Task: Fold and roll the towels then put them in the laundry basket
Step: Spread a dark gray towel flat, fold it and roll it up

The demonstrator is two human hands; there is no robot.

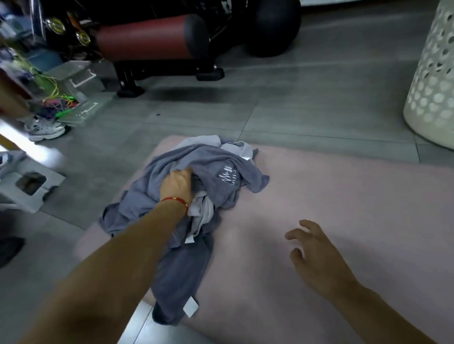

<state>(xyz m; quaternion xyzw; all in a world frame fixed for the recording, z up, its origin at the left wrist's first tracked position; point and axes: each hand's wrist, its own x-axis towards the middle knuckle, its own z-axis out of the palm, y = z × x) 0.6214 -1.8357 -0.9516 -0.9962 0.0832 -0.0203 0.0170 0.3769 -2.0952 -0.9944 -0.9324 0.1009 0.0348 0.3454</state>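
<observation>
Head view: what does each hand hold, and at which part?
The left hand grips the dark grey towel by a bunched fold near the top of the heap. The right hand holds nothing.

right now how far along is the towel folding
Nothing looks done: the grey towels lie in a crumpled heap on the pink mat. In hand: the left hand grips the heap; the right hand hovers open. Left: folding, rolling, loading the white laundry basket.
</observation>
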